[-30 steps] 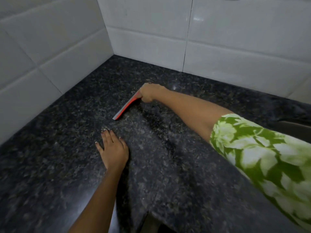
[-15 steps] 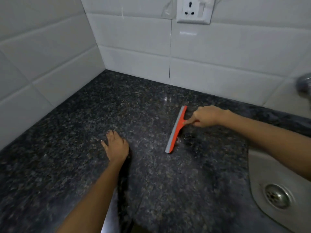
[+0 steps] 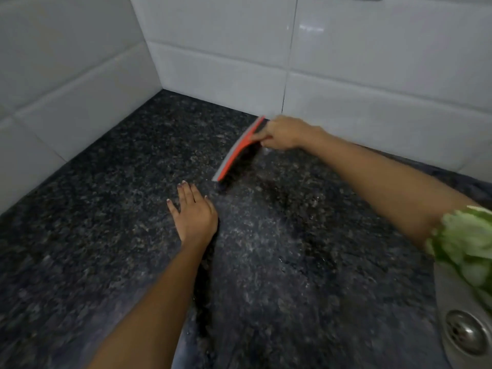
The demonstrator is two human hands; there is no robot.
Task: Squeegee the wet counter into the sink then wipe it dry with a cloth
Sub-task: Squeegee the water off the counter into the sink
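Observation:
My right hand (image 3: 286, 133) grips the handle of an orange squeegee (image 3: 238, 150) with a grey rubber blade. The blade rests on the dark speckled granite counter (image 3: 106, 209), its far end close to the back wall tiles. My left hand (image 3: 194, 214) lies flat on the counter, fingers spread, just in front of the blade's near end. The steel sink (image 3: 450, 296) with its round drain (image 3: 464, 332) shows at the lower right. No cloth is in view.
White tiled walls (image 3: 80, 70) meet in a corner at the back left and close off the counter on two sides. A green and white patterned sleeve (image 3: 466, 243) covers my right upper arm above the sink.
The squeegee and my right hand moved back toward the rear wall, away from the sink. The view tilted down, dropping the wall socket out of sight. My left hand stayed flat.

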